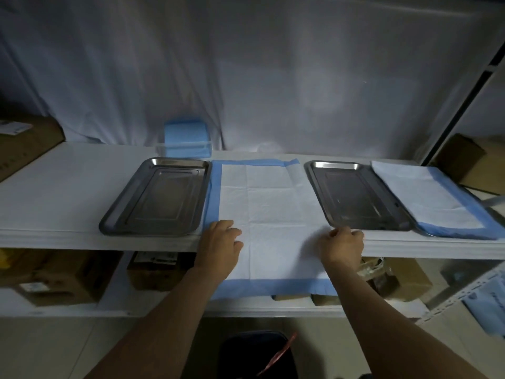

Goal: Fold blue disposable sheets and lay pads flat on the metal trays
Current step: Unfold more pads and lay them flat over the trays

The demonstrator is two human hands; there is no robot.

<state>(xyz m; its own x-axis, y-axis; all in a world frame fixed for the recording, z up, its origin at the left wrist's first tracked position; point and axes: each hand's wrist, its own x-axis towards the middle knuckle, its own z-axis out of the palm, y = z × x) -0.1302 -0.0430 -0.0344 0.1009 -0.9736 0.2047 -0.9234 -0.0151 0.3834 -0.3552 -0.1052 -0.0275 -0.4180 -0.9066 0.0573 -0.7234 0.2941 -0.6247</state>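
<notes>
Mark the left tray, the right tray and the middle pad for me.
Left tray (164,198): head view, its bare floor.
Right tray (355,195): head view, its bare floor.
Middle pad (262,198): head view, white centre between the trays.

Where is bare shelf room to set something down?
Free: white shelf top between the brown cardboard box and the left steel tray; both trays' insides too. Crowded: from that tray rightward, white blue-edged pad, right steel tray and second blue-edged pad lie edge to edge.

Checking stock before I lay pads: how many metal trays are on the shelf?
2. The left tray lies left of the spread pad; the right tray lies between it and a second pad. None appears hidden.
</notes>
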